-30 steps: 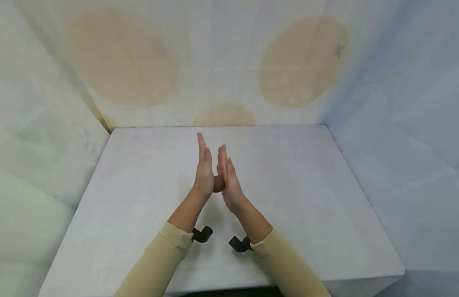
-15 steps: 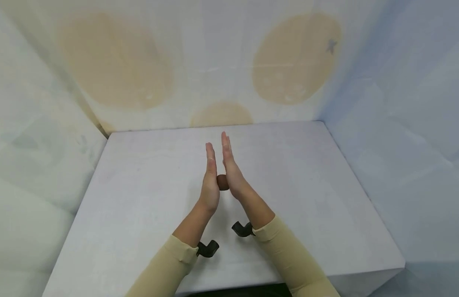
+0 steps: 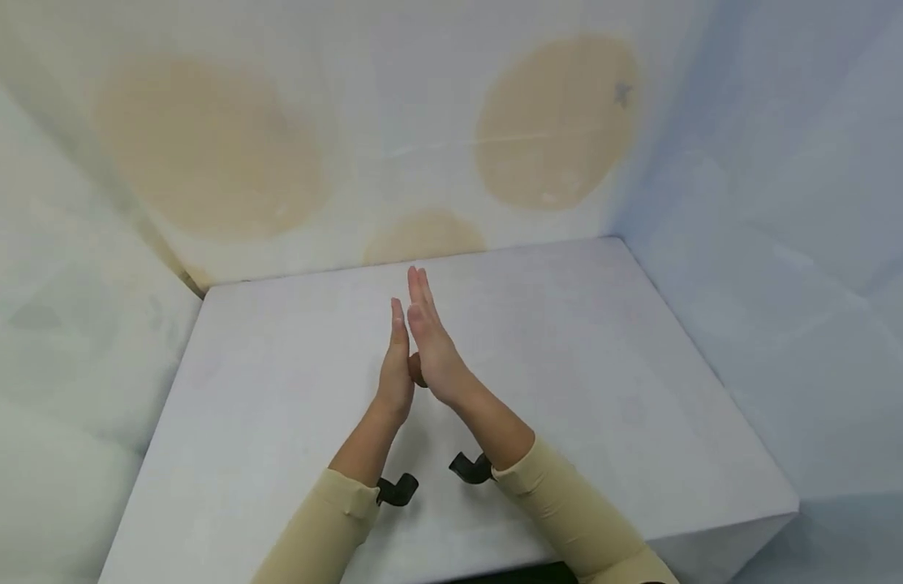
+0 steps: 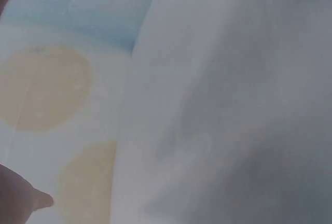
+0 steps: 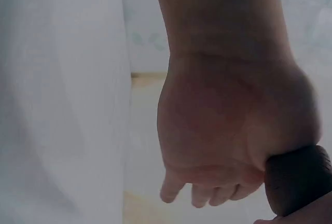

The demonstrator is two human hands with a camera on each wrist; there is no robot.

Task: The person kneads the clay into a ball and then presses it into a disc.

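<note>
The left hand (image 3: 395, 369) stood edge-up above the pale grey cloth-covered table (image 3: 261, 422), fingers straight and together, palm pressed against a small brown rounded lump, seemingly of clay or dough (image 3: 416, 371). That lump sat low between the two palms, below the fingertips and near the heels of the hands, mostly hidden in the head view. In the right wrist view a dark brown rounded mass (image 5: 296, 185) showed at the base of the palm, beneath relaxed, slightly bent fingers (image 5: 199, 193). The right hand (image 3: 432, 353) was likewise flat, fingers extended and reaching further forward than the left fingertips, palm bearing on the lump from the opposite side. Neither hand had fingers curled around the lump; it was held by palm pressure alone. In my judgement the main risk was the lump slipping out below the palms and dropping to the table, should pressure slacken or the palms drift apart; excess pressure could flatten it. Black camera mounts (image 3: 397, 490) sat at each wrist, at the cuffs of beige sleeves (image 3: 327, 527). The table beneath the fingers was plain and matte. Beyond the fingertips, white fabric walls (image 3: 393, 146) carried large tan oval patches (image 3: 556, 122); the right-hand wall looked bluish. The left wrist view showed only blurred fabric and patches.
</note>
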